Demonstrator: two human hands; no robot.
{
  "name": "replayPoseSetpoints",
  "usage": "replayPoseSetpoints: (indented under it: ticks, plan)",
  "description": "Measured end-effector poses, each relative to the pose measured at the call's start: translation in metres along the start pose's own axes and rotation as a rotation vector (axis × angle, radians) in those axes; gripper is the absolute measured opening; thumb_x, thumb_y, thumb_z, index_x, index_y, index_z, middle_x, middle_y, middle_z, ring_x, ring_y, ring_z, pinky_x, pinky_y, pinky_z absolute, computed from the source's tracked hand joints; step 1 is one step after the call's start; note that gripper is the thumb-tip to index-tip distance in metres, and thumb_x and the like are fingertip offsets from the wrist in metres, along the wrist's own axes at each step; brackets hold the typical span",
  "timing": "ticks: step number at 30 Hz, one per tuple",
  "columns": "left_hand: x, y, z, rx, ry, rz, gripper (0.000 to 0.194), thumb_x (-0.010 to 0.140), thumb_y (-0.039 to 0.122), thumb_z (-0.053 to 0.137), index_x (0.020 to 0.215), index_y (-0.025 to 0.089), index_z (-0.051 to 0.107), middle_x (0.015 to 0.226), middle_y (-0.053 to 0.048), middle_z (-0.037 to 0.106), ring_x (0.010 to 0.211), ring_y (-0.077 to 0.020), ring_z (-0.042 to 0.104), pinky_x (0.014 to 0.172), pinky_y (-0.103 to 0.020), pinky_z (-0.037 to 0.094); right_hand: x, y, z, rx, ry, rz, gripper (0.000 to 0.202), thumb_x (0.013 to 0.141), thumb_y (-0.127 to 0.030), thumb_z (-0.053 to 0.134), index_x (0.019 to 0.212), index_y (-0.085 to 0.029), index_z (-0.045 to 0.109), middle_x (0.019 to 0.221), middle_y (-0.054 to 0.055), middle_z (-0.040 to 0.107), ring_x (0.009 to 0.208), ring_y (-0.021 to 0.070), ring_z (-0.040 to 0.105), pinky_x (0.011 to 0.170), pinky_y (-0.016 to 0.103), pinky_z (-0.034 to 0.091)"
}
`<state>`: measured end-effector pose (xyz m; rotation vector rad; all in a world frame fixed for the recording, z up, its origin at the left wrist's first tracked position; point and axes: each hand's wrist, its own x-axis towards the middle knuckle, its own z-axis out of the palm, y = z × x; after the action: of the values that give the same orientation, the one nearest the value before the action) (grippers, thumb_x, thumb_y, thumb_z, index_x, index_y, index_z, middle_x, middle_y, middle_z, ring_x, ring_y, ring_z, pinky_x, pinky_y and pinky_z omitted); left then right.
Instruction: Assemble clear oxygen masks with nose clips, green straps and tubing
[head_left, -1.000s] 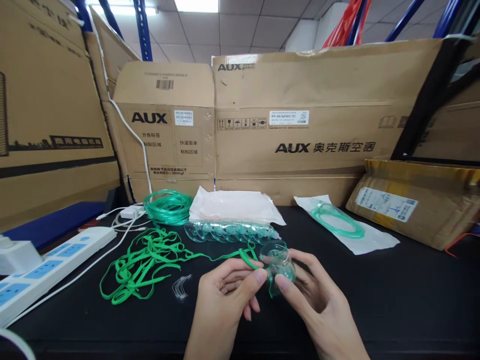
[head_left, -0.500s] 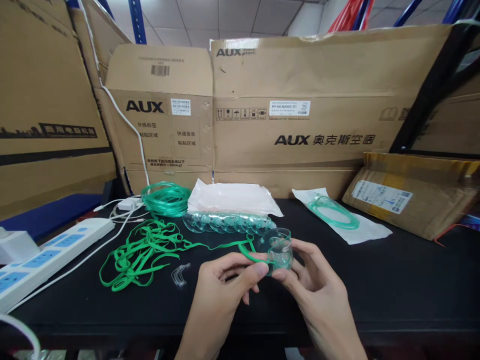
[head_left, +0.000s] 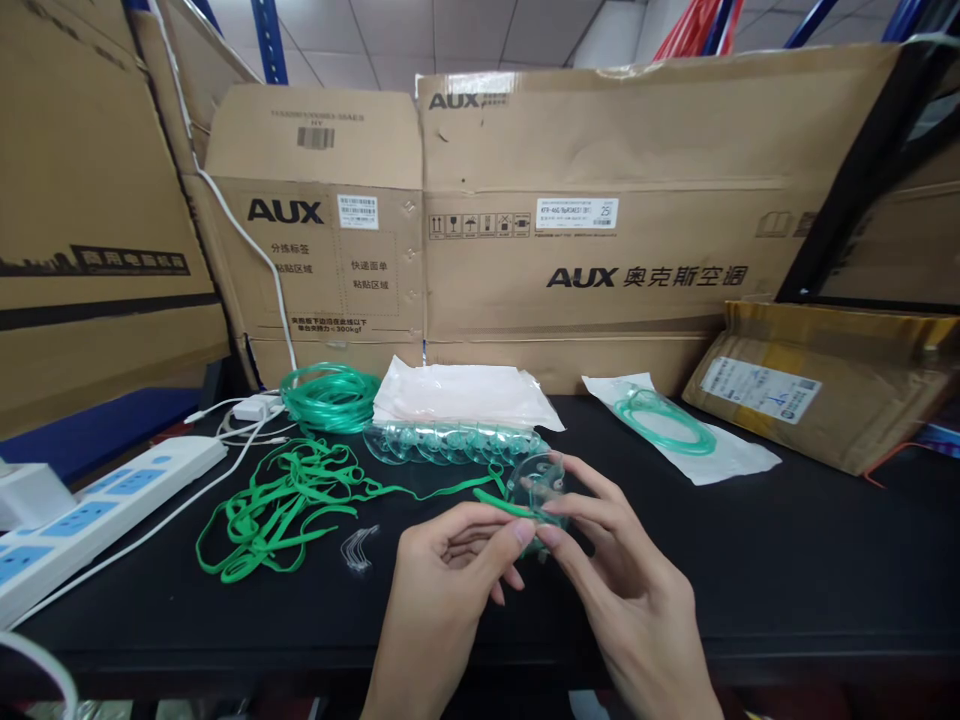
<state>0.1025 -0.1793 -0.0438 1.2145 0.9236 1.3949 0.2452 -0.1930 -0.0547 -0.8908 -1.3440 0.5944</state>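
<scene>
Between my hands is a clear green plastic mask [head_left: 535, 480], tilted above the black table. The fingers of my right hand [head_left: 634, 575] close around its right side and lower edge. My left hand [head_left: 442, 580] pinches a green elastic strap [head_left: 496, 502] between thumb and forefinger, right at the mask's edge. Thumbs and fingertips of both hands nearly meet there, hiding how strap and mask join. A tangled heap of green straps [head_left: 274, 510] lies to the left, with one strand running toward the mask. Several thin clear or metal strips [head_left: 358, 548] rest near my left hand.
Behind my hands, a row of nested clear masks [head_left: 450, 445] lies before white packs [head_left: 465, 390]. Coiled green tubing [head_left: 330, 400] sits left of them. A power strip [head_left: 112, 510] with cables occupies the left side. Bagged tubing [head_left: 667, 425] and a wrapped carton [head_left: 810, 390] are at right.
The mask has turned and tipped lower in my right hand, whose fingers have shifted over its edge toward the strap. My left hand keeps its pinch on the strap.
</scene>
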Motion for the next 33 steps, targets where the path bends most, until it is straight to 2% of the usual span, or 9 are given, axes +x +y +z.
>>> replayPoseSetpoints:
  ticks: [5, 10, 14, 20, 25, 27, 29, 31, 33]
  plan:
    - [0.003, -0.004, -0.004, 0.022, -0.083, -0.026, 0.027, 0.076, 0.039, 0.082, 0.081, 0.013, 0.079, 0.060, -0.004, 0.069, 0.051, -0.0137, 0.062, 0.044, -0.019, 0.046, -0.003, -0.004, 0.001, -0.002, 0.042, 0.016, 0.006, 0.090, -0.024, 0.073, 0.090, -0.029, 0.077, 0.142, 0.004, 0.059, 0.123, 0.0262, 0.064, 0.090, 0.028, 0.061]
    - [-0.002, -0.001, -0.001, 0.064, -0.069, -0.053, 0.018, 0.080, 0.033, 0.078, 0.089, 0.018, 0.081, 0.073, -0.003, 0.074, 0.058, -0.0108, 0.063, 0.050, -0.016, 0.046, 0.000, -0.004, 0.000, -0.060, 0.063, 0.013, 0.009, 0.091, -0.025, 0.071, 0.084, -0.027, 0.076, 0.136, 0.004, 0.065, 0.126, 0.0276, 0.062, 0.099, 0.035, 0.056]
    - [-0.005, -0.003, 0.002, 0.234, -0.118, 0.059, 0.010, 0.084, 0.029, 0.075, 0.088, 0.022, 0.081, 0.079, 0.000, 0.074, 0.065, -0.0103, 0.063, 0.057, -0.016, 0.047, 0.001, -0.001, 0.000, -0.134, 0.076, -0.017, 0.012, 0.093, -0.027, 0.067, 0.083, -0.026, 0.073, 0.135, 0.004, 0.066, 0.123, 0.0282, 0.063, 0.103, 0.039, 0.052]
    - [-0.007, -0.012, 0.004, 0.441, 0.084, 0.388, 0.013, 0.091, 0.021, 0.066, 0.086, 0.022, 0.078, 0.076, 0.002, 0.070, 0.060, -0.0080, 0.058, 0.053, -0.015, 0.046, 0.000, 0.007, -0.001, -0.144, 0.050, -0.049, 0.009, 0.094, -0.026, 0.067, 0.086, -0.028, 0.071, 0.137, 0.001, 0.065, 0.126, 0.0247, 0.062, 0.104, 0.034, 0.050]
    - [-0.008, -0.016, 0.000, 0.408, 0.265, 0.401, 0.011, 0.090, 0.025, 0.068, 0.085, 0.020, 0.076, 0.079, 0.001, 0.069, 0.054, -0.0072, 0.060, 0.049, -0.015, 0.051, 0.003, 0.006, 0.001, -0.074, 0.075, -0.022, 0.009, 0.095, -0.027, 0.065, 0.087, -0.027, 0.068, 0.138, 0.003, 0.063, 0.131, 0.0248, 0.059, 0.105, 0.035, 0.052]
    - [-0.008, -0.017, -0.001, 0.372, 0.299, 0.381, 0.012, 0.091, 0.028, 0.068, 0.086, 0.019, 0.075, 0.081, 0.000, 0.068, 0.052, -0.0072, 0.060, 0.047, -0.015, 0.053, 0.004, 0.004, 0.001, -0.061, 0.090, -0.028, 0.010, 0.096, -0.026, 0.065, 0.086, -0.026, 0.067, 0.127, 0.004, 0.068, 0.122, 0.0219, 0.065, 0.099, 0.029, 0.055]
    - [-0.007, -0.018, -0.001, 0.360, 0.277, 0.385, 0.012, 0.091, 0.028, 0.068, 0.088, 0.019, 0.075, 0.082, 0.000, 0.068, 0.053, -0.0076, 0.062, 0.048, -0.016, 0.055, 0.003, 0.002, 0.002, -0.060, 0.076, -0.040, 0.009, 0.095, -0.025, 0.066, 0.087, -0.026, 0.068, 0.106, 0.002, 0.073, 0.100, 0.0161, 0.072, 0.088, 0.021, 0.059]
    - [-0.007, -0.017, 0.000, 0.371, 0.244, 0.413, 0.011, 0.092, 0.026, 0.067, 0.088, 0.019, 0.076, 0.082, 0.000, 0.069, 0.055, -0.0080, 0.063, 0.050, -0.015, 0.056, 0.001, 0.001, 0.003, -0.058, 0.033, -0.041, 0.004, 0.094, -0.024, 0.068, 0.091, -0.028, 0.069, 0.088, -0.002, 0.073, 0.080, 0.0120, 0.073, 0.078, 0.017, 0.059]
    - [-0.007, -0.016, 0.000, 0.395, 0.221, 0.445, 0.011, 0.092, 0.023, 0.067, 0.088, 0.019, 0.076, 0.081, 0.000, 0.070, 0.057, -0.0084, 0.065, 0.052, -0.015, 0.057, 0.000, 0.000, 0.003, -0.057, -0.013, -0.022, 0.007, 0.091, -0.025, 0.072, 0.097, -0.029, 0.071, 0.087, -0.003, 0.073, 0.078, 0.0119, 0.073, 0.076, 0.016, 0.060]
